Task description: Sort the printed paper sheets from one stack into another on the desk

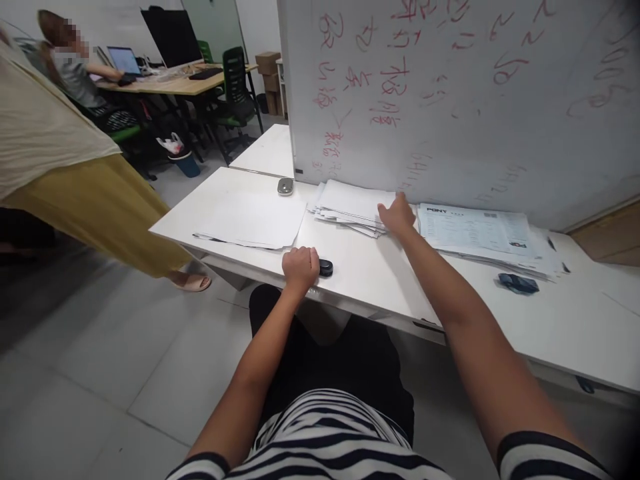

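Note:
My left hand is closed in a fist at the front edge of the white desk. A small black object with a rounded end sticks out from the right side of this fist; the rest of it is hidden. Farther forward, my right hand touches the right edge of a stack of white papers, its thumb and forefinger apart and its other fingers mostly hidden. Left of the stack lie more white sheets, with a dark strip along their near edge.
A computer mouse sits behind the left sheets. Printed papers and a dark crumpled item lie to the right. A whiteboard stands along the back. One person stands at the left; another person sits beyond.

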Motion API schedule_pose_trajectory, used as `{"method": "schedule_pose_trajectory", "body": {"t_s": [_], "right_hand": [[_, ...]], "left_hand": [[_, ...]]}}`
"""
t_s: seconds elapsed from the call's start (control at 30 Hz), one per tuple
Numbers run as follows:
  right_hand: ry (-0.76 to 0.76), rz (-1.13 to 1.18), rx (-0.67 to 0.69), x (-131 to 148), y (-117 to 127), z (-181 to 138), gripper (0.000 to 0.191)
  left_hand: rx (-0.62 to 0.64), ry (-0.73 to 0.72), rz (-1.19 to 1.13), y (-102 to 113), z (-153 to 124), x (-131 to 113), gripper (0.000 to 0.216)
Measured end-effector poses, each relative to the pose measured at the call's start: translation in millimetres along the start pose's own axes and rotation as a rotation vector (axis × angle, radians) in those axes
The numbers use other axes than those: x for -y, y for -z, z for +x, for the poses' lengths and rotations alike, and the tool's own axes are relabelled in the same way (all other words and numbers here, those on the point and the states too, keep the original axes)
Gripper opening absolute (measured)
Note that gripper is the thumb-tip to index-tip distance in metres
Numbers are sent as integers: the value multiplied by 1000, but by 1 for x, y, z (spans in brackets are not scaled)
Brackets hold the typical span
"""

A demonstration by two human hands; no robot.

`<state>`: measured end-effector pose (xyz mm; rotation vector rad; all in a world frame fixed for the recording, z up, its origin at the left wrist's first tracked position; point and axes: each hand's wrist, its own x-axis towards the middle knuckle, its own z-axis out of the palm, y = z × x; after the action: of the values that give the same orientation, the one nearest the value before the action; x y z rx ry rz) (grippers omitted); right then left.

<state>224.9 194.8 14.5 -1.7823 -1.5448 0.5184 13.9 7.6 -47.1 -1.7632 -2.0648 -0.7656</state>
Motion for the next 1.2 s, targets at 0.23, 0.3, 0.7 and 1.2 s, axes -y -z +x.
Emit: {"method": "schedule_pose_trajectory", "body": {"t_s": [0.23,0.3,0.7,1.2], "right_hand": [[249,-556,-64,-68,27,-27,48],[176,-581,-56,-97,41,-24,53],[68,-559,-100,-157,69,-27,77],[120,-510,-202,-146,73,-30,35]], "left_hand": [[-30,-10,-14,-2,0,1,40],[-39,-15,-17,-3,1,2,40],[-29,-4,-22,-1,2,1,39],[34,54,-53,3,4,-4,37]]}}
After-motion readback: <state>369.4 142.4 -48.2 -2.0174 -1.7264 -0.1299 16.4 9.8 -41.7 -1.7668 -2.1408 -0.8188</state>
